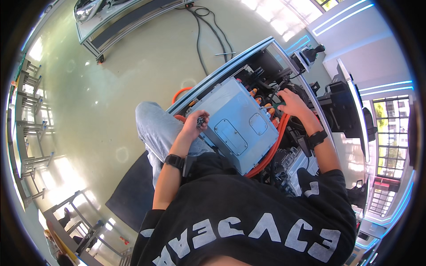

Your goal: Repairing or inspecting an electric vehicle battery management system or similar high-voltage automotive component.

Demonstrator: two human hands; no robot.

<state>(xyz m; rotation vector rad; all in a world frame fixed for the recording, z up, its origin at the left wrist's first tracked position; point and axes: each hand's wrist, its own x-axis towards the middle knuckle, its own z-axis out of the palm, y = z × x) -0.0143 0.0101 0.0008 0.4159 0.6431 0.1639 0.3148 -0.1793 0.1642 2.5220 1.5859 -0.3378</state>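
Note:
My left hand (pixel 195 125) is closed around a bunch of small dark metal pieces (pixel 201 121), bolts by their look, over the near left edge of a grey-blue metal box (pixel 235 106). On the box's top sit a large rectangular cover plate (pixel 230 136) and a smaller one (pixel 258 123). Beyond its right side, my right hand (pixel 293 103) curls around a green-handled tool (pixel 279 106), mostly hidden by the fingers. A thin shaft seems to point from it toward the orange connectors (pixel 269 109) along that side of the box.
An aluminium-profile frame (pixel 222 73) surrounds the box. Thick orange cables (pixel 271 153) curve along its right side, beside a silver metal unit (pixel 295 166). Black cables (pixel 208 26) trail over the floor to another wheeled bench (pixel 128 26). A gear lever (pixel 313 52) stands at the frame's far right corner.

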